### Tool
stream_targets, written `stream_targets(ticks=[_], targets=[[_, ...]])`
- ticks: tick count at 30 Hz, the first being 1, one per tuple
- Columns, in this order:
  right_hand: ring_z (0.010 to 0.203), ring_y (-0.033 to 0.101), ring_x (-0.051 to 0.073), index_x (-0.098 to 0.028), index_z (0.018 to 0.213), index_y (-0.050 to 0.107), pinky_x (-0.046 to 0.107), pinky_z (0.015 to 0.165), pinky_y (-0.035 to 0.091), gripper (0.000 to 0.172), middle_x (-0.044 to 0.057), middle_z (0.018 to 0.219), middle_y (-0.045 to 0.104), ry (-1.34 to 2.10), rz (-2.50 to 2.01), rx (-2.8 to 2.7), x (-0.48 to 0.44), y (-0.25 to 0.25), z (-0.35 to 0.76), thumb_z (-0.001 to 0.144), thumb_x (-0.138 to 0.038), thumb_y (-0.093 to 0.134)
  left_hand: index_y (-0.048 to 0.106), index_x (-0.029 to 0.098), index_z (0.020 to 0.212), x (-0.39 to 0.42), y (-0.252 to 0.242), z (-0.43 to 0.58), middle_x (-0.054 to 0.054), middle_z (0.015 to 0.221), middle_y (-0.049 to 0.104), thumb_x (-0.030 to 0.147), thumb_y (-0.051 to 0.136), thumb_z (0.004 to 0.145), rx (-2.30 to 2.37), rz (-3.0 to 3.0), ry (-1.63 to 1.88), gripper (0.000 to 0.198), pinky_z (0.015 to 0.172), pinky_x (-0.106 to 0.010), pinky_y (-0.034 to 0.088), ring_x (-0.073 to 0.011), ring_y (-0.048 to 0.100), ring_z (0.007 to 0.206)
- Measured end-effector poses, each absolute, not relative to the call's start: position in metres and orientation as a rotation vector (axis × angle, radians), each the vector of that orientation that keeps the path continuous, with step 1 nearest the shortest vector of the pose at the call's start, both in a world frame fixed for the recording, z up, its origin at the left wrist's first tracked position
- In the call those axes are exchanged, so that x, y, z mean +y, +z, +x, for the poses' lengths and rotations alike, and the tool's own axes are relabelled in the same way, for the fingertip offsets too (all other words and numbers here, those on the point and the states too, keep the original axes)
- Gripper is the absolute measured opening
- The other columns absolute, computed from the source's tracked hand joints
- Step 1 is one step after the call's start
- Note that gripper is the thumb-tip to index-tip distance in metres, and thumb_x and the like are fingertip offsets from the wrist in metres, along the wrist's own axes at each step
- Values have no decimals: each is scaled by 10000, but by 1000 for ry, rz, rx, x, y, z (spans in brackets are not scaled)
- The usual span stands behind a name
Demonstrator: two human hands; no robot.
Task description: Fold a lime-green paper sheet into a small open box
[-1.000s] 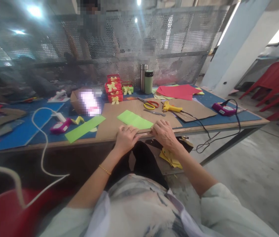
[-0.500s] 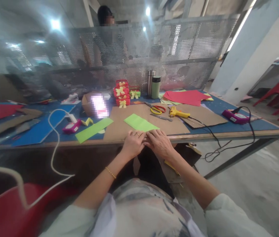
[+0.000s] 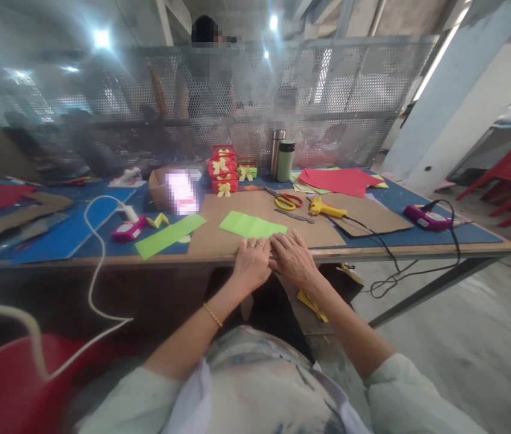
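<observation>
A light green sheet of paper (image 3: 251, 224) with creases across it lies on a piece of brown cardboard (image 3: 210, 238) at the table's front edge. Both hands are side by side at its near edge. My left hand (image 3: 254, 260), with a ring on it, has its fingers bent down and pressed at that edge. Beside it my right hand (image 3: 294, 258) bends its fingers over the right end, thumb toward the left hand. The fingertips and the paper beneath them are partly hidden. A separate green strip (image 3: 171, 236) lies to the left.
Beyond the paper lie scissors (image 3: 289, 201), a grey blade (image 3: 294, 216) and a yellow glue gun (image 3: 327, 208) with a black cord. Red boxes with yellow bows (image 3: 222, 172), a green bottle (image 3: 286, 161) and a lit phone (image 3: 181, 191) stand farther back. A person is behind the mesh screen.
The green paper has shifted slightly left and lies more level with the table edge. My left hand has moved a little right along its near edge. The right hand stays close by.
</observation>
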State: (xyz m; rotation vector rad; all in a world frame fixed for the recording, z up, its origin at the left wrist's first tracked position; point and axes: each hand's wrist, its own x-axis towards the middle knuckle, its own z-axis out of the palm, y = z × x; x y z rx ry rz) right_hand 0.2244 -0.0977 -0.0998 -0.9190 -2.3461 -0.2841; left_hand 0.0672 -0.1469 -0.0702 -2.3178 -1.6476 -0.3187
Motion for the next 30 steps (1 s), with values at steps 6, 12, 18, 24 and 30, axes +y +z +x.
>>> stream_targets(ticks=[6,12,18,24,30], targets=[[1266,573,316,-159,1296,563,561,1197,311,345,175,1259,660,-320,-933,-2349,-101,-99,218,994,-323,535,588,104,1320,-147,-70,62,-176,1226,658,277,609,882,-1617,-2337,-345,471,1133,-517,326,-316,567,1149],[1284,554,357,-109,1308,540,584,1191,311,460,231,1285,632,-336,-948,-2323,-105,-101,214,978,-428,573,501,190,1490,-142,-74,9,-189,1584,442,469,619,919,-1486,-2406,-498,646,1174,-549,308,-363,400,1456],[1156,640,275,-192,1187,598,551,1205,274,367,135,1247,672,-227,-957,-2358,-90,-91,229,1046,-481,421,656,186,1325,-129,-62,-50,-167,1415,630,609,406,996,-1671,-2327,-492,591,1172,-582,280,-331,522,1358],[1167,650,262,-192,1134,629,576,1190,273,336,120,1232,709,-162,-1029,-2401,-50,-84,236,1067,-426,397,667,157,1298,-152,-65,-26,-182,1220,688,645,477,952,-1602,-2288,-429,627,1053,-529,373,-342,575,1155],[1399,495,326,-162,1342,586,574,1161,336,402,208,1471,568,-225,-899,-2356,-61,-80,221,1031,-392,476,659,122,1285,-164,-69,-1,-187,1114,677,461,601,938,-1575,-2250,-408,489,967,-498,404,-340,560,1071]])
